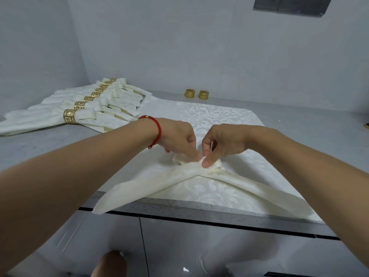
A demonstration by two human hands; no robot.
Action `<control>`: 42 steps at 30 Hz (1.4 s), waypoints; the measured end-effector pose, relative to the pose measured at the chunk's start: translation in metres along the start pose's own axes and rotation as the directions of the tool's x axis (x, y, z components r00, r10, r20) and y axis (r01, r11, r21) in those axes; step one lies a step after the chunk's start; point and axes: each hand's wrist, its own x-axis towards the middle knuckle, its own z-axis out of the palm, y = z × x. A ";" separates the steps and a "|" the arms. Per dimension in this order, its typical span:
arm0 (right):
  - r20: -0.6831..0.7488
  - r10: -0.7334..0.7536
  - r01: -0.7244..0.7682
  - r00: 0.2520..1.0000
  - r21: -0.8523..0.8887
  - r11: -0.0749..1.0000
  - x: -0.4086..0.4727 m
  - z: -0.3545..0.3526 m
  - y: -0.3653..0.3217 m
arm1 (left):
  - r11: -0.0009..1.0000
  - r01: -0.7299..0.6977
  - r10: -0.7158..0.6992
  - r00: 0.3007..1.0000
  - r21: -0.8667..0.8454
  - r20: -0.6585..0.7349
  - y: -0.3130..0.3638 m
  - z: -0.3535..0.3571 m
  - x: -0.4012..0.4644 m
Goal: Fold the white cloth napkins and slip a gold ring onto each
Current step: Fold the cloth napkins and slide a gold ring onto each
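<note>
A white napkin (139, 188) folded into a long band lies on a flat white patterned cloth (211, 116), its two ends crossing and spreading toward the counter's front edge. At the crossing, my right hand (221, 144) pinches the bunched top of the napkin between thumb and fingers. My left hand (177, 136), with a red bracelet at the wrist, holds the fold just left of it, fingertips on the cloth. Two loose gold rings (196, 94) stand at the back of the counter.
Several finished napkins with gold rings (69, 116) lie in an overlapping row at the back left of the grey counter (40, 144). A wall runs behind. Glossy cabinet fronts (199, 246) are below the counter edge. A small gold object (367, 124) shows at the far right edge.
</note>
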 end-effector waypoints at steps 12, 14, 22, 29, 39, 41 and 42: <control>-0.531 -0.204 0.094 0.822 -0.226 0.970 -0.050 0.061 -0.005 | 0.998 -0.058 0.061 0.991 0.026 -0.118 0.000 0.009 0.011; -0.488 -0.244 0.107 0.838 -0.291 0.951 -0.052 0.063 -0.001 | 0.998 -0.049 0.046 0.996 -0.028 -0.081 -0.003 0.005 0.013; -0.437 -0.410 0.260 0.801 -0.363 0.895 -0.035 0.058 0.009 | 0.987 -0.066 0.054 0.995 -0.144 -0.083 -0.010 0.002 0.014; -0.475 -0.262 0.226 0.840 -0.134 0.965 -0.023 0.044 0.016 | 0.974 -0.212 0.226 0.907 0.078 -0.354 -0.011 0.032 0.006; -0.424 -0.259 0.198 0.868 -0.184 0.963 -0.021 0.043 0.014 | 0.975 -0.164 0.215 0.869 0.151 -0.446 0.003 0.035 0.008; -0.446 -0.268 0.231 0.854 -0.136 0.963 -0.017 0.042 0.017 | 0.976 -0.162 0.209 0.885 0.146 -0.416 0.004 0.032 0.008; -0.454 -0.270 0.242 0.849 -0.120 0.963 -0.015 0.040 0.017 | 0.975 -0.164 0.211 0.895 0.151 -0.392 0.005 0.031 0.008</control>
